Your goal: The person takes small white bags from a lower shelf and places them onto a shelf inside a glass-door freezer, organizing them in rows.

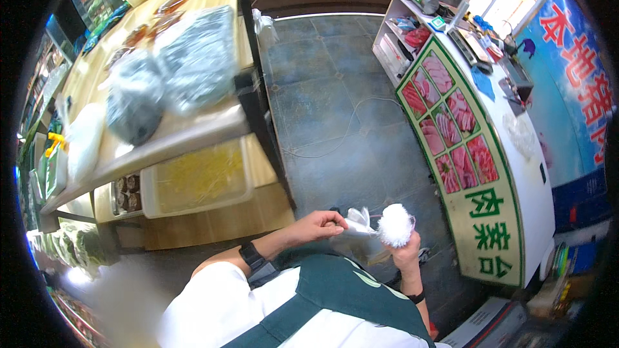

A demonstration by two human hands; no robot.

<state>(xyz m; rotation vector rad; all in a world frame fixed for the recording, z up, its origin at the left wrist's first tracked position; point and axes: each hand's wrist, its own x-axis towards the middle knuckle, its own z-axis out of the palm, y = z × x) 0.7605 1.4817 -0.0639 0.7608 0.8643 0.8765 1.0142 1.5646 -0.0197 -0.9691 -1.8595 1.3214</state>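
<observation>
Low in front of my apron, my right hand (405,247) grips a round, fluffy white bundle (395,225) from below. A thin pinkish band runs along its edge; what the bundle is, I cannot tell. My left hand (321,226), with a dark band on its wrist, has its fingers curled at a piece of thin whitish plastic (359,221). This plastic reaches across to the bundle. Beneath the two hands shows a blurred, see-through form that I cannot make out.
At left, a wooden display table (193,137) bears a grey plastic-wrapped pack (196,58) and a dark bagged bundle (135,96). A white tub (244,174) sits on its lower shelf. At right stands a white counter (537,232) with meat pictures. A thin cable (316,155) crosses the tiled floor.
</observation>
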